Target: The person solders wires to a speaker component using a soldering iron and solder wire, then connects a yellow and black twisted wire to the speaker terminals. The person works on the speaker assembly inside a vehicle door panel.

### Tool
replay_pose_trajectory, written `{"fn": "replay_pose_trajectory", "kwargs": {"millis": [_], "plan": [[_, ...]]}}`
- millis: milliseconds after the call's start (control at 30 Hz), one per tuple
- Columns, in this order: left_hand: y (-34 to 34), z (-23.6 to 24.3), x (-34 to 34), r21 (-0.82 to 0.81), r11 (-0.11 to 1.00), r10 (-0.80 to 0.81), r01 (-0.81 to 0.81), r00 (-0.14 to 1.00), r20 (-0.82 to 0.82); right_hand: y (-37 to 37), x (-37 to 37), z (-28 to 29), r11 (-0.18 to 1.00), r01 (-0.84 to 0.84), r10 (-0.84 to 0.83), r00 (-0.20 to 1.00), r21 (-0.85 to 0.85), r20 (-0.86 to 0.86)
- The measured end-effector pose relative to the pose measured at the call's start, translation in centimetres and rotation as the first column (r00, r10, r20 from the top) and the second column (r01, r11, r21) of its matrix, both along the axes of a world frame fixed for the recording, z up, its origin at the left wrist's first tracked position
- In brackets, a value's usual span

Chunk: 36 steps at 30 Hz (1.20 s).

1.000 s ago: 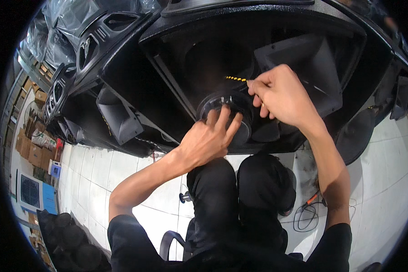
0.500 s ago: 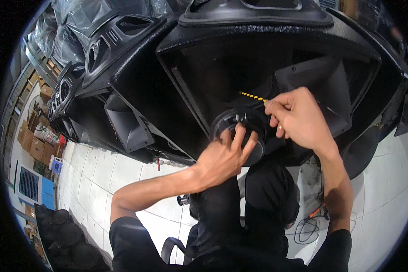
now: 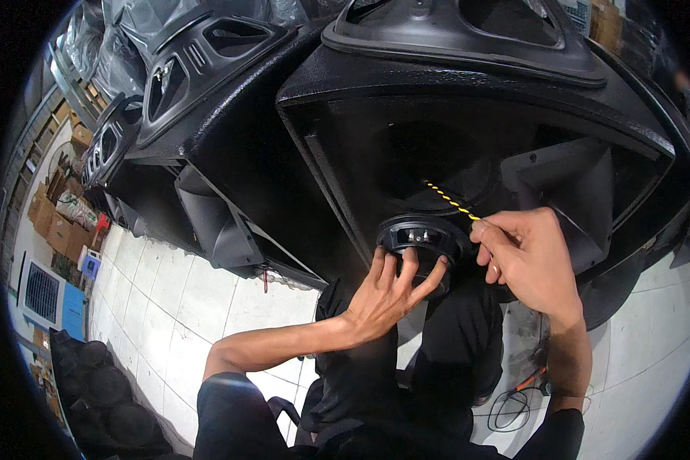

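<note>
A round black speaker driver (image 3: 428, 223) rests above my knees, tilted, with its metal terminals showing. My left hand (image 3: 383, 305) grips its near side, fingers spread over the frame. Between the thumb and fingers of my right hand (image 3: 535, 259) is the end of a twisted yellow-and-black wire (image 3: 451, 202). Taut, the wire runs back into the dark front of a black speaker cabinet (image 3: 475, 84). Inside that front, a round opening (image 3: 429, 149) shows faintly, and a square horn (image 3: 575, 195) sits to its right. The wire's tip is hidden by my right fingers.
More black cabinets (image 3: 230, 153) stand in a row to the left. An orange-and-black cable (image 3: 514, 402) lies coiled on the white tiled floor (image 3: 176, 299) at lower right. Several round black drivers (image 3: 107, 383) sit at lower left, near a blue-and-white air cooler (image 3: 50, 295).
Both hands have moved down in the view, the right one pulling the wire's end lower and rightward. The driver has tilted, so its terminals now face me more. The view has shifted slightly.
</note>
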State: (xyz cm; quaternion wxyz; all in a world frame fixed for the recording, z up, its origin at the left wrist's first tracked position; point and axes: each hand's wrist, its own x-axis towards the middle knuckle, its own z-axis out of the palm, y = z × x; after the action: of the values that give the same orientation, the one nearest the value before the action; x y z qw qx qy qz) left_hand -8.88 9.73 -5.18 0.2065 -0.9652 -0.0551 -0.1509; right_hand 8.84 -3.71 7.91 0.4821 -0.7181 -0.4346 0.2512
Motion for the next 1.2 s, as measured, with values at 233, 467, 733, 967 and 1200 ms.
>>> {"fn": "replay_pose_trajectory", "kwargs": {"millis": [233, 467, 733, 967, 1200], "plan": [[-1.2, -1.3, 1.1, -0.039, 0.997, 0.067, -0.064, 0.994, 0.081, -0.4, -0.3, -1.0, 0.994, 0.09, -0.091, 0.996, 0.058, 0.003], [-0.6, -1.2, 1.0, -0.035, 0.999, 0.032, -0.028, 0.991, 0.131, -0.3, -0.2, -1.4, 0.995, 0.093, -0.094, 0.995, 0.038, 0.021], [0.2, -2.6, 1.0, -0.088, 0.996, 0.001, 0.016, 0.982, 0.188, -1.0, -2.9, -4.3, 0.989, 0.146, -0.142, 0.972, 0.004, -0.187], [0.3, -2.1, 0.5, -0.156, 0.988, 0.018, 0.013, 0.981, 0.195, -1.0, -5.6, -7.2, 0.965, 0.261, -0.248, 0.94, 0.023, -0.232], [1.2, -1.4, 0.4, -0.332, 0.941, -0.014, 0.057, 0.991, 0.132, -0.7, -5.8, -9.1, 0.958, 0.287, -0.245, 0.861, 0.026, -0.446]]}}
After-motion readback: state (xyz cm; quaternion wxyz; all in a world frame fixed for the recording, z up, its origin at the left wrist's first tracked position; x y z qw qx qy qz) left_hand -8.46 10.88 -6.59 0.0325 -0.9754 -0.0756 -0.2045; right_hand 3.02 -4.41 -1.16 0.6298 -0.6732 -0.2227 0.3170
